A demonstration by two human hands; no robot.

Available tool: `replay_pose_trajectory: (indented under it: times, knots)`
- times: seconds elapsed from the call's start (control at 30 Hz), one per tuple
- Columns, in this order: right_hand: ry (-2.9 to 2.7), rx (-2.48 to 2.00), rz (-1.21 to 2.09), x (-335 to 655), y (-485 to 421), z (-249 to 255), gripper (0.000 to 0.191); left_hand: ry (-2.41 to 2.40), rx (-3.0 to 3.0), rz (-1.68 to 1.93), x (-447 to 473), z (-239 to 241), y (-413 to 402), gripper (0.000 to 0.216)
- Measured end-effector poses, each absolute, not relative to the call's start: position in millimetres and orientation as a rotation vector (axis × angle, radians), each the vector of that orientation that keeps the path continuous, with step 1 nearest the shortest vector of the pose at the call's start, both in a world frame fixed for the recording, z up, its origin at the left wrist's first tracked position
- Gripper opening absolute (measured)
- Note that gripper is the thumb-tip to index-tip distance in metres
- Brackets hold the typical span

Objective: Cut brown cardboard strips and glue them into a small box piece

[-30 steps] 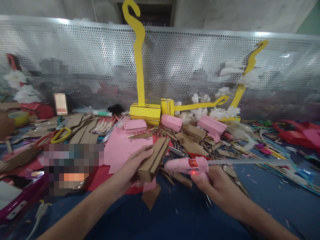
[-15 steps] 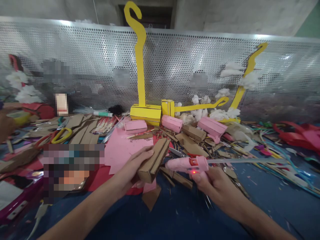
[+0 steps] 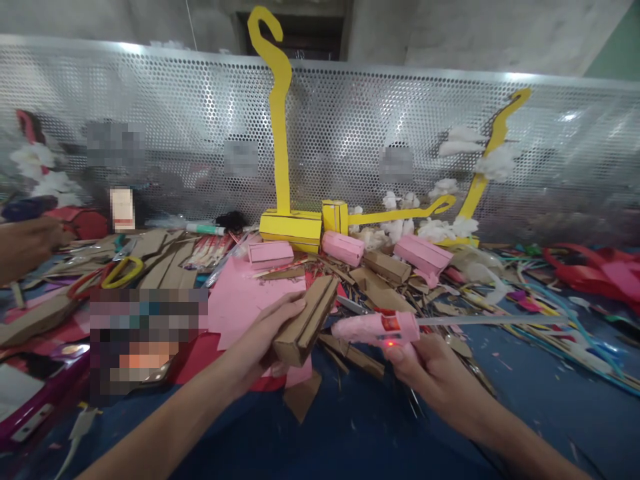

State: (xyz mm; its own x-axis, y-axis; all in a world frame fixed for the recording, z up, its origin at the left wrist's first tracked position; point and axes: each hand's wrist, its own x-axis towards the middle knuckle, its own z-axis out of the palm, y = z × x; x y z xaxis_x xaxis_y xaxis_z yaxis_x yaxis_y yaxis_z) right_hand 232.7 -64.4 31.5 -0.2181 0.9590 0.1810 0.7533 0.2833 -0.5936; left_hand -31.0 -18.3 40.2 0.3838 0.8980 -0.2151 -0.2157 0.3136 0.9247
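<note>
My left hand (image 3: 260,340) grips a small brown cardboard box (image 3: 306,321), tilted, just above the blue table. My right hand (image 3: 434,375) is closed round the handle of a pink hot glue gun (image 3: 375,329) whose red light glows. The gun's nozzle points left at the box, a short gap away. A long clear glue stick (image 3: 495,321) juts out of the gun's back toward the right. A pink paper sheet (image 3: 240,297) lies just behind my left hand.
Yellow cardboard swan-neck shapes on boxes (image 3: 290,225) stand against a perforated metal screen (image 3: 165,133). Pink boxes (image 3: 423,252), cardboard scraps and yellow scissors (image 3: 120,272) litter the table. Another person's hand (image 3: 25,243) is at the far left. Red ribbon (image 3: 600,270) lies at right.
My hands, the box and the glue gun have stayed almost still. The other person's hand at the far left has come further into view.
</note>
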Motion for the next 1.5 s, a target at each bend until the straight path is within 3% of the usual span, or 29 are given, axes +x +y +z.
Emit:
replay_pose_trajectory:
  times: [0.33,0.87,1.23,1.5]
  knots:
    - [-1.926,-1.498,0.235,235.8,-54.9,37.8,0.052,0.893,0.968,0.849,-30.4,39.6,-17.0,0.051]
    - [-1.818,-1.532,0.444,241.5,-45.7,32.0,0.051,0.866,1.007,0.813,-31.3,42.1,-19.5,0.045]
    - [-1.830,-1.545,0.382,242.1,-46.1,32.8,0.052,0.811,0.956,0.852,-31.2,38.6,-19.6,0.033]
    - [-1.783,-1.599,0.337,260.6,-34.5,24.1,0.050,0.814,0.810,0.814,-36.3,36.5,-13.8,0.036]
